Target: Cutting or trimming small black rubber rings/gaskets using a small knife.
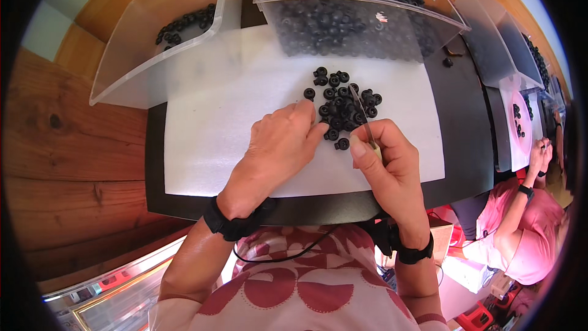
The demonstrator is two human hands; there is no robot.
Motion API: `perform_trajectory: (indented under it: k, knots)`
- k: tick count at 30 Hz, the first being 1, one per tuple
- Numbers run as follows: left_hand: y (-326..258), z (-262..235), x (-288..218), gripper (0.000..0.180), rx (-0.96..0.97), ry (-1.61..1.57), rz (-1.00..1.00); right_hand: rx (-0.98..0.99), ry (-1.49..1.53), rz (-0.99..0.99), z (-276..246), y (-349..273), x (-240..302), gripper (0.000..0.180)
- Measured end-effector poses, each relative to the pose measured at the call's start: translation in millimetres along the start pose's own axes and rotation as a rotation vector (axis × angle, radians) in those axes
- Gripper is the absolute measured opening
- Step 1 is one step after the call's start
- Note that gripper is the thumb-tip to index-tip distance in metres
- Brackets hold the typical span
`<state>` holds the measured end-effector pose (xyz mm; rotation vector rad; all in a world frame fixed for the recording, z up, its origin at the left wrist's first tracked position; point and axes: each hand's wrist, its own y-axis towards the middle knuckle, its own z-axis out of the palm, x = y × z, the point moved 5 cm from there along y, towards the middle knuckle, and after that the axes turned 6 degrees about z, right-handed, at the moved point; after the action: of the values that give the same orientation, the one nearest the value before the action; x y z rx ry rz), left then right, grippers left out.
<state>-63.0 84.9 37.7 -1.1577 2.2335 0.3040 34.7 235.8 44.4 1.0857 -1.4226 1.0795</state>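
A loose pile of small black ring-shaped parts (337, 110) lies on the white sheet in front of me. My left hand (278, 144) rests at the pile's left side, palm down. Its index fingertip is beside a single black part (309, 94), touching or almost touching it, and the thumb is apart from that finger, with nothing visible between them. In my right hand (392, 168) is a small knife (366, 124), pinched between thumb and fingers by its pale yellowish handle. Its thin blade points up and left over the pile's right side.
A clear bin (361, 24) full of black parts stands behind the pile. Another clear bin (165, 67), at the far left, holds a few. The white foam sheet (208, 153) covers much of the black table (468, 141). At right, a co-worker (520, 227) sits by more bins (499, 37).
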Motion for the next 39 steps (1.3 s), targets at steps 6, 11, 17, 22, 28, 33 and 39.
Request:
perform_trajectory:
  k: [6, 11, 17, 22, 28, 33, 39]
  knots:
    - [4, 9, -2, 0.022, -0.07, 0.07, 0.076, -0.005, -0.061, -0.021, -2, 1, -2, 0.015]
    - [5, 6, 4, 0.022, 0.055, 0.02, 0.006, 0.0, -0.061, 0.025, -4, 3, -6, 0.015]
    - [-1, 10, -5, 0.024, -0.008, 0.123, 0.175, 0.013, -0.053, 0.014, 0, 4, -9, 0.015]
    - [-2, 6, 3, 0.023, -0.067, 0.197, 0.133, 0.015, -0.085, 0.001, 0, 6, -8, 0.015]
    - [-10, -5, 27, 0.018, -0.004, -1.036, -0.167, 0.052, -0.073, -0.099, 17, 12, -5, 0.019]
    - [-16, -3, 41, 0.023, 0.059, -1.413, -0.21, 0.09, -0.111, -0.137, 40, 22, 7, 0.018]
    - [-21, 3, 41, 0.024, 0.113, -1.563, -0.104, 0.072, -0.07, -0.145, 52, 31, 3, 0.021]
